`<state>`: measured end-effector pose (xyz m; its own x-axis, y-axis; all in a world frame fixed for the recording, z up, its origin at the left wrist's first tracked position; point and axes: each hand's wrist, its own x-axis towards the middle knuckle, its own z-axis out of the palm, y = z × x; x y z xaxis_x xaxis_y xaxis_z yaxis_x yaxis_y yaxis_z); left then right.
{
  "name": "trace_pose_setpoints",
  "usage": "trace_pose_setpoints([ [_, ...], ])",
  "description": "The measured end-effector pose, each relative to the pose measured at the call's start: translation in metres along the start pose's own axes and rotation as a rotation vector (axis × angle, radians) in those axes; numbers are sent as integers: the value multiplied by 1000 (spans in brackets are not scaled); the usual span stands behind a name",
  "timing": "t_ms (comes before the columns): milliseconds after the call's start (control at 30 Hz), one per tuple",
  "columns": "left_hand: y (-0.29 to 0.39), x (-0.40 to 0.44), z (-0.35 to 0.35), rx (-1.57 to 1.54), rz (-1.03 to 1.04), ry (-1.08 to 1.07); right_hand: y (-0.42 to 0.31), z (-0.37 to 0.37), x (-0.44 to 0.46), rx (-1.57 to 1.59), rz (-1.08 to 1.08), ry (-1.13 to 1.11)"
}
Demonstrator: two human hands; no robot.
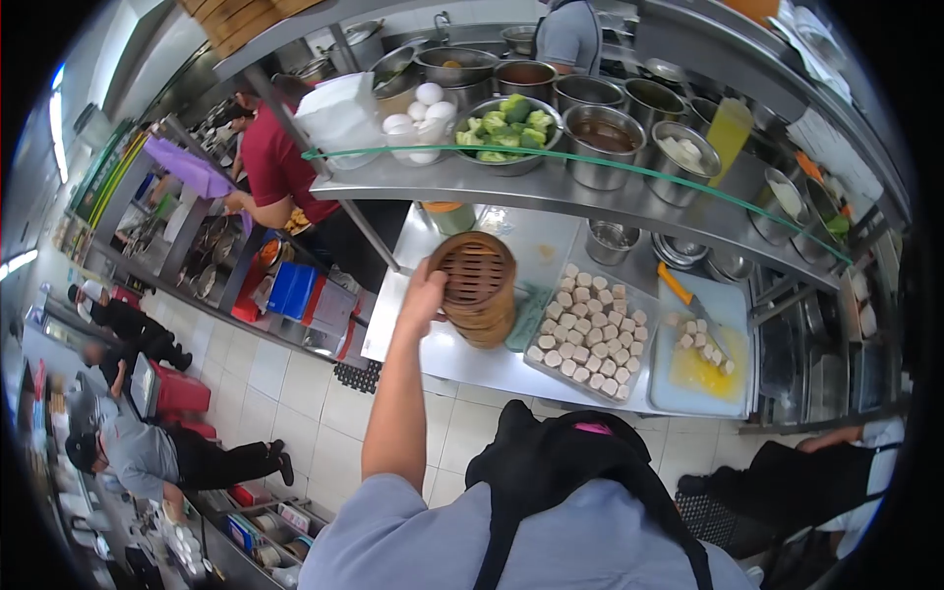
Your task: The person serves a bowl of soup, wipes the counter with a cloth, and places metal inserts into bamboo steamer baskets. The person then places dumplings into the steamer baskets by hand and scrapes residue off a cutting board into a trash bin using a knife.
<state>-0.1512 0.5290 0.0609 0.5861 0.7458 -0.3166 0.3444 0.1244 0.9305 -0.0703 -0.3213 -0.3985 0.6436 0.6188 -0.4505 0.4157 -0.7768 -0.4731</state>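
My left hand (425, 293) grips the left side of a stack of round bamboo steamers (482, 313) on the steel worktop. The slatted top one shows its reddish-brown slats. Part of the fingers is hidden by the stack. Right of it, a green cloth (529, 317) lies beside a clear tray (559, 379) full of pale, chunky cut pieces (595, 329). Further right, a knife with an orange handle (675, 282) lies on a white cutting board (678, 395), with more pale pieces and a yellow patch. My right hand is out of view.
A steel shelf (413, 182) overhangs the worktop, holding eggs (429, 94), a bowl of broccoli (506, 128) and several metal pots (604, 143). A person in a red shirt (280, 147) stands left beyond a shelf post. Another person in a black apron (787, 492) is at lower right.
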Motion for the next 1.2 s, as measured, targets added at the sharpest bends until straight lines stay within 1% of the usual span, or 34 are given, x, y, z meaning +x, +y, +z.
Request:
trace_pose_setpoints([
  [67, -6, 2, 12, 5, 35, -23, 0, -9, 11, 15, -18, -84],
  [100, -4, -2, 18, 38, 26, 18, -4, -10, 11, 182, 105, -82],
  [133, -6, 0, 16, 34, 21, 18, -29, -23, 12, 482, 262, -61],
  [167, -10, 3, 16, 20, 84, 21, -44, -30, 12, 785, 375, -12],
  [200, -17, 5, 19, 5, 143, 13, -61, -33, 10, 1070, 441, 65],
  [233, 3, -13, 20, -8, 75, 22, -93, -59, 8, 945, 507, 28],
  [267, -7, -11, 23, 146, 363, 226, -121, -86, 9, 801, 558, -25],
  [300, -18, -9, 25, 348, 604, 497, -157, -111, 6, 754, 584, -39],
  [333, 1, -33, 29, 625, 903, 790, -185, -129, 7, 736, 599, -47],
  [367, 3, -48, 37, 615, 908, 772, -190, -133, 6, 731, 563, -26],
  [433, -5, -77, 62, 249, 833, 159, -203, -141, 0, 713, 530, -16],
  [467, -8, -88, 85, 252, 737, -62, -207, -143, -3, 703, 514, -11],
  [500, -27, -82, 108, 389, 760, -220, -210, -142, -4, 704, 526, -48],
  [567, -90, -41, 164, 613, 855, -76, -197, -127, -5, 720, 531, -83],
  [600, -105, -25, 182, 610, 861, -79, -188, -118, -6, 728, 534, -101],
  [633, -113, -7, 199, 796, 640, -62, -182, -113, -7, 743, 521, -124],
  [700, -151, 38, 224, 962, 425, -49, -182, -114, -13, 713, 494, -103],
  [733, -182, 70, 233, 1067, 486, 41, -184, -115, -15, 704, 485, -84],
  [767, -196, 89, 239, 1170, 546, 134, -185, -117, -17, 691, 480, -67],
  [800, -192, 95, 243, 1166, 559, 129, -183, -115, -20, 689, 473, -52],
  [833, -189, 102, 245, 1239, 473, 30, -181, -113, -24, 686, 467, -38],
  [867, -185, 106, 246, 1313, 384, -68, -182, -110, -27, 722, 506, -7],
  [900, -172, 100, 243, 1321, 393, -73, -188, -108, -31, 747, 528, 6],
  [933, -163, 90, 239, 1348, 480, -103, -193, -106, -35, 771, 550, 19],
  [967, -154, 80, 236, 1373, 566, -132, -200, -108, -40, 824, 662, 7],
  [1000, -146, 69, 234, 1381, 567, -136, -207, -111, -42, 849, 689, 6],
  [1067, -131, 39, 231, 1140, 718, -80, -205, -107, -51, 880, 689, 22],
  [1100, -116, 22, 228, 1143, 709, -76, -198, -105, -58, 898, 679, 32],
  [1167, -55, -32, 216, 1139, 577, -225, -199, -113, -56, 905, 668, 41],
  [1200, -40, -48, 208, 1141, 556, -201, -202, -116, -55, 911, 661, 44],
])
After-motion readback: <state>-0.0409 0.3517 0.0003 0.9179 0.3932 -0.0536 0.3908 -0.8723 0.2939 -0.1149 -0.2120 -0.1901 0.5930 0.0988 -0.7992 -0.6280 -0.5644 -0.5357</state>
